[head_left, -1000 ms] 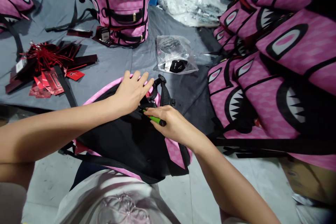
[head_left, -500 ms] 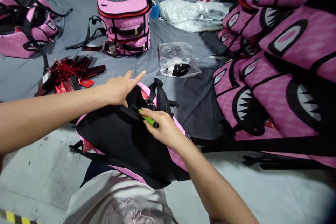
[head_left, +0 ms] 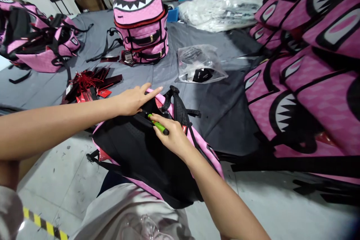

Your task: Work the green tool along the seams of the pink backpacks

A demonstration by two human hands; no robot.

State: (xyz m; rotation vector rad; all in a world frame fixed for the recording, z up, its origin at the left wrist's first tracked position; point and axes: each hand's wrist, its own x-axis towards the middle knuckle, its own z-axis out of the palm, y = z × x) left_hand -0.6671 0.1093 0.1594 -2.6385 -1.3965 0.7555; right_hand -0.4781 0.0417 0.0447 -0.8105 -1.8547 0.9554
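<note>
A pink and black backpack lies with its black back panel up, at the table's front edge against my body. At its upper edge my left hand grips the black fabric, thumb low and two fingers stretched out over the pink trim. My right hand is closed around a slim green tool with a black end. The tool's tip points at the fabric beside my left thumb; what the tip touches is too small to make out. Black shoulder straps rise behind my right hand.
A pink shark-mouth backpack stands at the back. Red-stringed tags lie to the left, near more pink bags. A clear plastic bag lies beyond my hands. Stacked pink backpacks fill the right side.
The view has shifted left, so most things appear further right. My hands keep their places at the backpack's edge, with the green tool's tip still by my left thumb.
</note>
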